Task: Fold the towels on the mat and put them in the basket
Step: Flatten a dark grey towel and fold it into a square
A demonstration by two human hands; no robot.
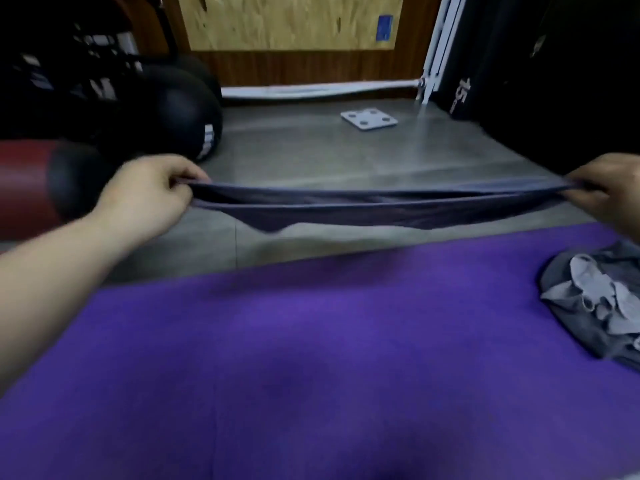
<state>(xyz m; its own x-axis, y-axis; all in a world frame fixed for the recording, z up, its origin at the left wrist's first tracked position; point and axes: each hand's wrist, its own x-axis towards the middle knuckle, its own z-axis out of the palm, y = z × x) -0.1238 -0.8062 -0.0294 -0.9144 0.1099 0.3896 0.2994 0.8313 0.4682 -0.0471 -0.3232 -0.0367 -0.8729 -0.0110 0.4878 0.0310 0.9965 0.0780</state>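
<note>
The task looks no further than midway: 1 towel (381, 209) is in the air, stretched between the 2 hands, and nothing in view is folded and put away. The left hand (152, 192) pinches one end with curled fingers and thumb. The right hand (609, 199), partly cut by the frame edge, grips the other end in the same way. Between the grips the towel sags a little, seems doubled lengthwise, and hangs above the far edge of the purple mat (311, 358). Below the right grip, nearer the person, a crumpled heap of grey towels (595, 306) lies unfolded on the mat, so these remain to do. No basket is in view, so what it holds cannot be told.
</note>
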